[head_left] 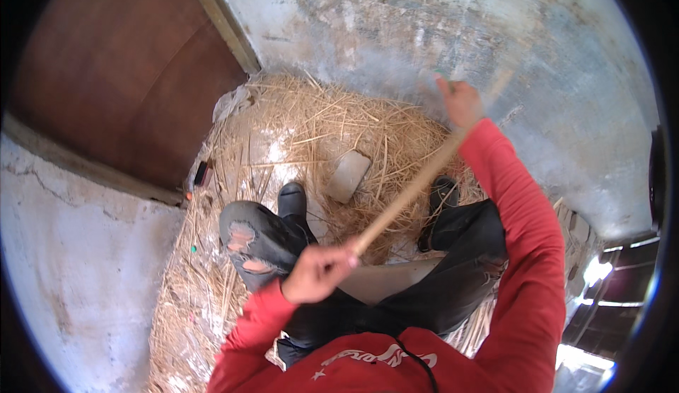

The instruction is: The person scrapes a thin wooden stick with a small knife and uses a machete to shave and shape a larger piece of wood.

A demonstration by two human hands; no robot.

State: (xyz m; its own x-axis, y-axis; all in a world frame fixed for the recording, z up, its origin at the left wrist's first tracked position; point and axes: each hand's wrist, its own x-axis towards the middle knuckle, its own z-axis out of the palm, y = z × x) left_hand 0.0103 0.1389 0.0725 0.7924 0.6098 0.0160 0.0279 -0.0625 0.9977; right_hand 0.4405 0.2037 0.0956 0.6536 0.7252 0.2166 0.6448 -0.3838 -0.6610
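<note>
A long, pale tan strip of straw or thin wood slants from lower left to upper right across the view, blurred by motion. My left hand pinches its lower end, above my lap. My right hand is closed beside the strip's upper part, near the wall. A bit of green shows at the right fingertips, too blurred to name. Whether the right hand also grips the strip cannot be told. Between my dark boots lies a pale rectangular block among loose straw.
Loose straw covers much of the floor around me. A stained grey-blue wall rises ahead and to the right. At the left are a brown door panel and a cracked pale wall. A small dark object lies near the door frame.
</note>
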